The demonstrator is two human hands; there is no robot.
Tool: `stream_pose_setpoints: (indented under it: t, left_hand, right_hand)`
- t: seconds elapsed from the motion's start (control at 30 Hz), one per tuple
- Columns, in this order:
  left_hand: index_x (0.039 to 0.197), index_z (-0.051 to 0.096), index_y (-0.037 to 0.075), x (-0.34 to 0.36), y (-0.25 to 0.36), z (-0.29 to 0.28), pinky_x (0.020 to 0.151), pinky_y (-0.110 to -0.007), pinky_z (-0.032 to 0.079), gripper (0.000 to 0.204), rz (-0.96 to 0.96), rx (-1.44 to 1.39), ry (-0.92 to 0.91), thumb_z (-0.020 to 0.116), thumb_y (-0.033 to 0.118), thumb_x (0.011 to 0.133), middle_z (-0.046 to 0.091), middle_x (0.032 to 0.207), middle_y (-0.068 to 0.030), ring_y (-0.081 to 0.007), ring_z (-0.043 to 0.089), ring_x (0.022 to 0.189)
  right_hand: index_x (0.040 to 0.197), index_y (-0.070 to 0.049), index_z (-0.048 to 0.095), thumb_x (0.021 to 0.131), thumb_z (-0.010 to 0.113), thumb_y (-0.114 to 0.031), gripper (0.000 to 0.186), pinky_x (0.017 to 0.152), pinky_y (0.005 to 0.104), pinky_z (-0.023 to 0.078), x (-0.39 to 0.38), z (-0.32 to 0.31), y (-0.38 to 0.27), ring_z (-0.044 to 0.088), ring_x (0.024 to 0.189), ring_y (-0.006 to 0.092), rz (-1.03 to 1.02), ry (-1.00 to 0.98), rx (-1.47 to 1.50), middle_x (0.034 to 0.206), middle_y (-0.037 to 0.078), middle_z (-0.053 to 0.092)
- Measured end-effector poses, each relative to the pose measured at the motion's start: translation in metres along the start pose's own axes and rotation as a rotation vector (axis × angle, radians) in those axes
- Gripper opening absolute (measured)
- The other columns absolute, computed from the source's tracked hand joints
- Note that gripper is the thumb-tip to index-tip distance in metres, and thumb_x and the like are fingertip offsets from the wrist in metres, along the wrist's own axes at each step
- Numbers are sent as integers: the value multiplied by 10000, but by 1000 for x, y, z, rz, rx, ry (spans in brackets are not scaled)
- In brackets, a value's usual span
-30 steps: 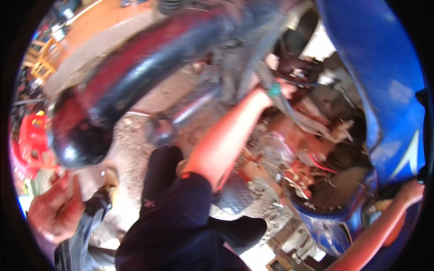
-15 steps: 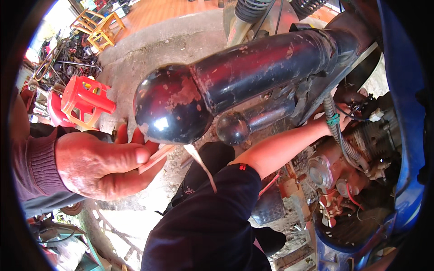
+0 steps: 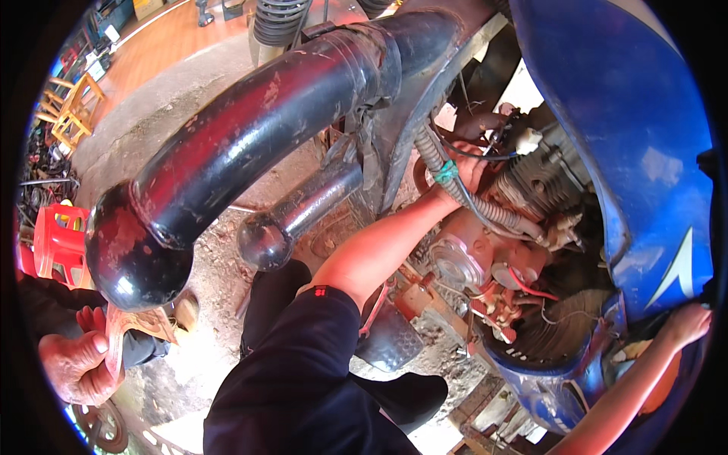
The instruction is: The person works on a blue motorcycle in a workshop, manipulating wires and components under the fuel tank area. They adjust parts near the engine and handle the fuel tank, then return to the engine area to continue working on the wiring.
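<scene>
My left hand (image 3: 472,163) reaches past a ribbed hose (image 3: 434,155) tied with green string, beside the finned engine cylinder (image 3: 535,161). A thin black cable with a white connector (image 3: 525,141) runs close by. Its fingers are mostly hidden, so I cannot tell what they touch. At the lower right, my right hand (image 3: 686,327) is closed at the bottom edge of the blue body panel (image 3: 614,91). The fingertips there are out of sight. Below my left forearm sits the reddish-brown engine casing (image 3: 462,246).
A large black ball-ended tube (image 3: 250,136) crosses the upper left, above a smaller ball-ended tube (image 3: 311,201). At the left another person's hand (image 3: 80,364) holds a flat light-brown strip (image 3: 117,334). A red stool (image 3: 57,241) and wooden chair (image 3: 73,110) stand beyond.
The view has swung right, so the motorcycle parts sit further left. My right forearm and hand have come into sight at the lower right. My left hand stays by the engine.
</scene>
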State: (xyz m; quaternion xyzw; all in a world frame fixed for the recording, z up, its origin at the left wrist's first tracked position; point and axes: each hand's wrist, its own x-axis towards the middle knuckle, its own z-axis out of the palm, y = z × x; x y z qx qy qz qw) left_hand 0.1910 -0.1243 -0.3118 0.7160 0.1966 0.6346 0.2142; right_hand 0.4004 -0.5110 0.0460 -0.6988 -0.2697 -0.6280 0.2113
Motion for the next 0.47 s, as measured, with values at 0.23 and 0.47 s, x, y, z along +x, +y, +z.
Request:
stream_pose_setpoints:
  t: [0.23,0.47]
  left_hand:
    - [878,600,4,-2,-17,-32,649,-463,450,183,-208,-117,-112,543,177,894,618,804,-202,-389,594,730]
    - [1041,636,28,52,26,-72,763,-417,487,245,-259,-228,-532,551,202,890,646,871,-219,-338,644,837]
  right_hand:
    - [1143,-11,630,891,468,-224,367,859,344,505,-2,-7,-12,617,969,262,345,14,508,1172,156,617]
    - [1188,-25,611,892,460,-230,392,874,343,501,-8,-21,-37,611,1009,261,318,0,312,1198,153,607]
